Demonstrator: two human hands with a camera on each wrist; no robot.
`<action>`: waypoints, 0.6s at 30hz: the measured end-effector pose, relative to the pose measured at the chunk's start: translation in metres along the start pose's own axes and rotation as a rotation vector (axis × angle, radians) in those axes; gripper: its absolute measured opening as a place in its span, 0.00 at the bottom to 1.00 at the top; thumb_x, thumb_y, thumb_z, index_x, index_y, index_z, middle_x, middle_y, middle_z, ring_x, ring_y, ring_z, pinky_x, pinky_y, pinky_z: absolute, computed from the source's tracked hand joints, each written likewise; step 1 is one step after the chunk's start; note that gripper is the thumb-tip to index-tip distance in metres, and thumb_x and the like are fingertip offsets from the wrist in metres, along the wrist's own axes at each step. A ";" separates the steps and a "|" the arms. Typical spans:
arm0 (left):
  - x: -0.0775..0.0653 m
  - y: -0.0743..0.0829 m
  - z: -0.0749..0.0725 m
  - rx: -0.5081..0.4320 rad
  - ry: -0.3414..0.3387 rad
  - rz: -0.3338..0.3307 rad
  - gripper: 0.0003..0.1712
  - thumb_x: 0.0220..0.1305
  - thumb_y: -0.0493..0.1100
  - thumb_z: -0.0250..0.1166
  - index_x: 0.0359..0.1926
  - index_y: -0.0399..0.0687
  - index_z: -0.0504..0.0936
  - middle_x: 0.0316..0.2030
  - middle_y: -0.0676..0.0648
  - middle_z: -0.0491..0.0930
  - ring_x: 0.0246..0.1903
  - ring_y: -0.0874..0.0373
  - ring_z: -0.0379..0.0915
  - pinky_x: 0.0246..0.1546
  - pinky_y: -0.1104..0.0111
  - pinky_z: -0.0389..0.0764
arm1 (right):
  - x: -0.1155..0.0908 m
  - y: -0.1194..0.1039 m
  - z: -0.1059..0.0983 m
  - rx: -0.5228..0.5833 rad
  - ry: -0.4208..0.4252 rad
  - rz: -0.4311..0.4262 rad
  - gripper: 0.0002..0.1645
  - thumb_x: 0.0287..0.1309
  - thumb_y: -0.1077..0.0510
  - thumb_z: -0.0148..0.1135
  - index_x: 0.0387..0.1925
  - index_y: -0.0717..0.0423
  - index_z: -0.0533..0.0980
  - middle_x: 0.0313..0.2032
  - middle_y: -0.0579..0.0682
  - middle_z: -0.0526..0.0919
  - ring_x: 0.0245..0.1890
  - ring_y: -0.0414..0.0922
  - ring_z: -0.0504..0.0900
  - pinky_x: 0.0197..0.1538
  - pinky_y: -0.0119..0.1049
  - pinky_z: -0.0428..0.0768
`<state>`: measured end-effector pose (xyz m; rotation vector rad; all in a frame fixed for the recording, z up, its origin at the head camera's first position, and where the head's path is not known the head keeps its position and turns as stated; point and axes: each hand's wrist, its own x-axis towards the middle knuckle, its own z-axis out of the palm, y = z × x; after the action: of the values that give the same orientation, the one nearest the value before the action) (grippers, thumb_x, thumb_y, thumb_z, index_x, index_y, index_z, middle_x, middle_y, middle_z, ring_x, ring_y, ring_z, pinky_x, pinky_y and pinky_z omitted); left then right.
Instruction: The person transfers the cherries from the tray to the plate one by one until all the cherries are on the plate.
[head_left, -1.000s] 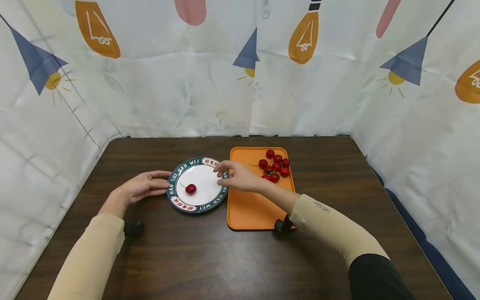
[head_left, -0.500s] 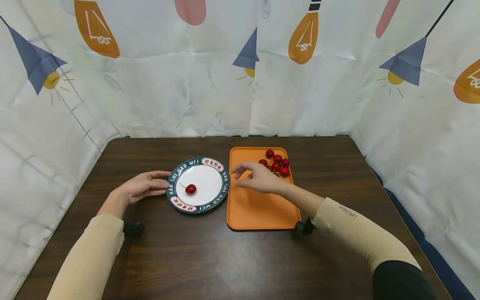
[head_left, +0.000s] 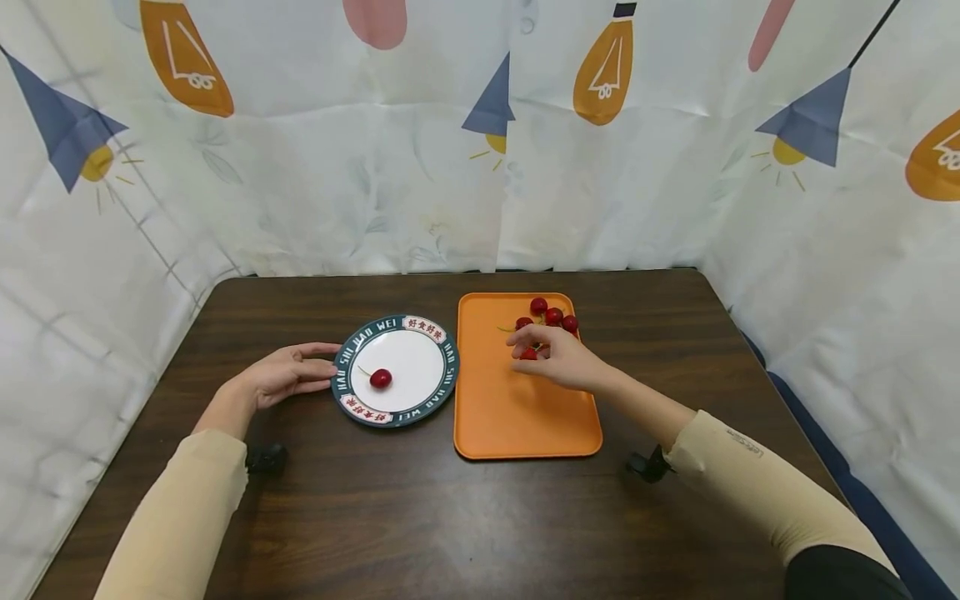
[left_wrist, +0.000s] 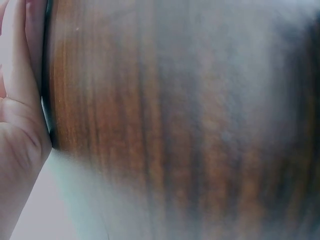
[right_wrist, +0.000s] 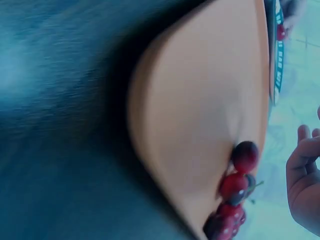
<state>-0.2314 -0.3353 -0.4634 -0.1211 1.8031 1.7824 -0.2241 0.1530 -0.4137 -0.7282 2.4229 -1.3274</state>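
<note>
While touching the edge of the blue-rimmed plate (head_left: 411, 358) with relaxed, nearly straight fingers of the left hand (head_left: 285, 375), have the right hand (head_left: 566, 360) hovering over the orange tray (head_left: 498, 421) with fingers loosely bent, parted from the thumb. See single cherry (head_left: 381, 379) on the plate, just beyond the left fingertips. See clustered cherries (head_left: 553, 317) on the tray, below and past the right fingers, partly hidden behind them, including one visible in the thumb-finger gap.

Plate rim (head_left: 452, 367) reads "HAO SHI HAO WEI"; pale panels (head_left: 425, 327) bear red Chinese characters. Right sleeve (head_left: 765, 483) print: illegible.
</note>
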 end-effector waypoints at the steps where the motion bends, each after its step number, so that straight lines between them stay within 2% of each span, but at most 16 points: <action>1: 0.000 0.000 0.000 -0.004 0.003 -0.002 0.43 0.71 0.34 0.65 0.79 0.37 0.53 0.55 0.44 0.78 0.50 0.55 0.83 0.56 0.60 0.81 | -0.002 0.002 -0.001 0.012 0.002 0.010 0.20 0.66 0.62 0.69 0.57 0.63 0.78 0.43 0.51 0.83 0.21 0.47 0.66 0.26 0.32 0.71; 10: 0.000 0.001 0.000 -0.010 0.000 -0.006 0.42 0.72 0.34 0.64 0.79 0.37 0.53 0.55 0.43 0.78 0.50 0.55 0.83 0.57 0.60 0.80 | -0.019 0.017 -0.017 0.124 0.057 0.143 0.21 0.68 0.59 0.67 0.60 0.59 0.77 0.47 0.54 0.81 0.15 0.44 0.61 0.18 0.31 0.66; 13: 0.000 0.000 0.000 -0.006 -0.001 -0.006 0.42 0.72 0.34 0.65 0.79 0.37 0.52 0.56 0.42 0.78 0.51 0.54 0.83 0.57 0.60 0.80 | -0.022 0.022 -0.023 0.126 0.087 0.166 0.20 0.69 0.60 0.66 0.60 0.57 0.77 0.48 0.54 0.81 0.17 0.46 0.64 0.19 0.31 0.69; 18: -0.001 0.000 0.000 -0.005 -0.001 -0.004 0.43 0.72 0.34 0.65 0.79 0.37 0.52 0.55 0.43 0.78 0.51 0.55 0.83 0.57 0.60 0.80 | -0.025 0.029 -0.030 0.109 0.138 0.175 0.21 0.69 0.60 0.66 0.60 0.60 0.77 0.48 0.55 0.82 0.22 0.50 0.67 0.23 0.33 0.71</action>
<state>-0.2307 -0.3355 -0.4626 -0.1256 1.7965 1.7846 -0.2260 0.2006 -0.4215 -0.3983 2.4310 -1.4673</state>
